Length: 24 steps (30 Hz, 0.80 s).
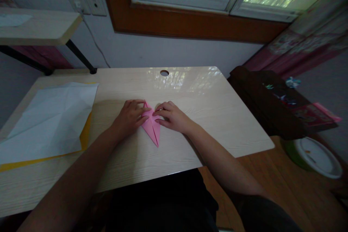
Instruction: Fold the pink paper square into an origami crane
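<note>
A pink sheet of origami paper (152,128), folded into a narrow kite-like diamond, lies on the table with one sharp tip toward me. A dark crease or slit runs down the middle of its lower half. On its left edge my left hand (132,115) pinches the paper, fingers bent over the upper part. From the other side, my right hand (170,116) has thumb and fingertips closed on the right edge near the widest part. The fingers of both hands cover some of the paper's upper half.
Large white paper (54,116) over a yellow sheet (86,132) lies at the left of the pale table (217,123). A raised shelf (40,29) stands behind it. To the right are a dark wooden cabinet (272,105) and a white-lidded green bin (318,156).
</note>
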Motion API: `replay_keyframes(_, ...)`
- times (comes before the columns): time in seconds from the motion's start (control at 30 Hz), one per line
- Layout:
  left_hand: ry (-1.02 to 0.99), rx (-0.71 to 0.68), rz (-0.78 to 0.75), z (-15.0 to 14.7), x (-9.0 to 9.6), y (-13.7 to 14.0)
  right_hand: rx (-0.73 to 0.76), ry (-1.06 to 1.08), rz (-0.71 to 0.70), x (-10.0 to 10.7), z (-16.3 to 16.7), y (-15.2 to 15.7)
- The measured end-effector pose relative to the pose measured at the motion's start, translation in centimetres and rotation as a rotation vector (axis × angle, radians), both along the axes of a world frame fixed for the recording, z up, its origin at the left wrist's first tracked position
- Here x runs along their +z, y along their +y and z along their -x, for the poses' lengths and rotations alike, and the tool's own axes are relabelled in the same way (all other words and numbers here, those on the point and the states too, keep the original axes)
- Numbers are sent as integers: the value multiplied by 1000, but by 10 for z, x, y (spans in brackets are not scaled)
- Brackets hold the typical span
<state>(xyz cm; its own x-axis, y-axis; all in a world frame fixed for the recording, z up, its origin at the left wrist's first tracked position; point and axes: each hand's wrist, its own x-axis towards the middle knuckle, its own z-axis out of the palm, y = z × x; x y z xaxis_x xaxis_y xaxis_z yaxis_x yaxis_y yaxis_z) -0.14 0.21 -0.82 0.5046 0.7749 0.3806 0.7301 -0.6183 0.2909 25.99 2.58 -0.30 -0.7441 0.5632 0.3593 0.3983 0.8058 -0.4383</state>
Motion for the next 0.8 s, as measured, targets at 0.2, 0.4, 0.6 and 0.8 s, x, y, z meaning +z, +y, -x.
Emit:
replay_keyframes(0.2, 34, -25, 46, 0, 0, -1, -17, 59, 5, 5, 1, -1)
replay_keyframes(0.4, 91, 41, 11, -3, 1, -2, -108, 84, -12, 4, -2, 1)
replay_keyframes(0.6, 104, 144, -26, -8, 0, -5, -13, 89, 0, 9, 5, -6)
replay_keyframes(0.8, 79, 205, -22, -9, 0, -6, 29, -21, -17, 12, 7, -8)
